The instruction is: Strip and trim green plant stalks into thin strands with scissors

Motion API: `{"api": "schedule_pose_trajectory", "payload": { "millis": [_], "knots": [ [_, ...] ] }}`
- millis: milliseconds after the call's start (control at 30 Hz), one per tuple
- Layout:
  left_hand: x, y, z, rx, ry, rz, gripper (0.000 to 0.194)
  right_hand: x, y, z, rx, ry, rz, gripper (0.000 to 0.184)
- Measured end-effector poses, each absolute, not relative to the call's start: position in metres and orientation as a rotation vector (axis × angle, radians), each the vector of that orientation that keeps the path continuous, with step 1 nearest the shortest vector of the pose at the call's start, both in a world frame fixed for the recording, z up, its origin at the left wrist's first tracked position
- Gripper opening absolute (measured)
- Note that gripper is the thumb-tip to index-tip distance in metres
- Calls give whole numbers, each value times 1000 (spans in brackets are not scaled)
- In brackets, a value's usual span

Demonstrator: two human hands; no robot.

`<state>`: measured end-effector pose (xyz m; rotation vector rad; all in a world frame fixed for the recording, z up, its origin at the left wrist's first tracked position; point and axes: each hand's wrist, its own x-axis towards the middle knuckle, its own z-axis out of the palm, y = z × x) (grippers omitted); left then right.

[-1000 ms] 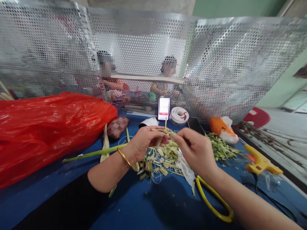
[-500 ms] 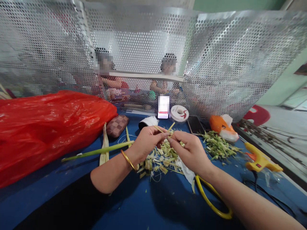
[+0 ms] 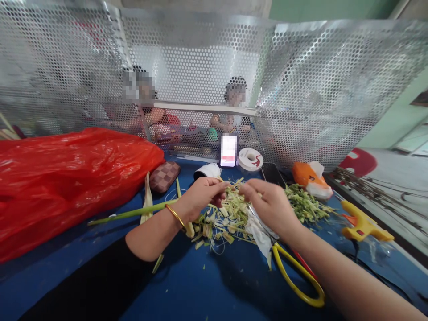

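Note:
My left hand (image 3: 205, 196) is closed in a pinch over the middle of the table, and a thin yellow-green leaf strip (image 3: 238, 183) sticks out at its fingertips. A little to the right, my right hand (image 3: 267, 205) hangs with curled fingers, slightly blurred; whatever it may hold is too small to make out. Below both hands lies a heap of cut leaf scraps (image 3: 234, 209) with fine white thread among it. Scissors with yellow and red handles (image 3: 284, 267) rest under my right forearm, their blades on a crumpled white tissue (image 3: 257, 232). A long green stalk (image 3: 133, 214) reaches to my left forearm.
A red plastic bag (image 3: 76, 178) fills the left side, beside a checkered pouch (image 3: 164, 176). Toward the back stand a lit phone (image 3: 228, 151) and a ribbon spool (image 3: 250, 159). Rightward are a tissue pack (image 3: 312, 178), green trimmings (image 3: 307, 203) and a yellow glue gun (image 3: 364, 223).
My right hand has moved away from my left fingertips, so a gap shows between them. The scissors' blades and red handle have come into sight.

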<state>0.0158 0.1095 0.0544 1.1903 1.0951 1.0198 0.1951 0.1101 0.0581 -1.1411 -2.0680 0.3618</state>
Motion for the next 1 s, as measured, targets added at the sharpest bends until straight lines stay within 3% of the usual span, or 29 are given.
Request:
{"api": "schedule_pose_trajectory", "payload": {
  "millis": [133,300,400,533,700,1000],
  "knots": [
    [14,107,57,1244,1009,917,19,209,123,66,-1137,-1912,284,23],
    [22,102,48,1378,986,761,18,198,123,57,-1078,-1927,961,15],
    [27,99,45,1419,1007,757,21,188,118,50,-1049,-1747,1173,12],
    [30,96,48,1455,1059,817,33,185,116,46,-1061,-1665,1064,17],
    [31,93,53,1479,1073,791,29,184,113,42,-1067,-1721,822,17],
    [32,93,50,1528,1050,727,29,179,106,37,-1071,-1728,722,16]
  ]
}}
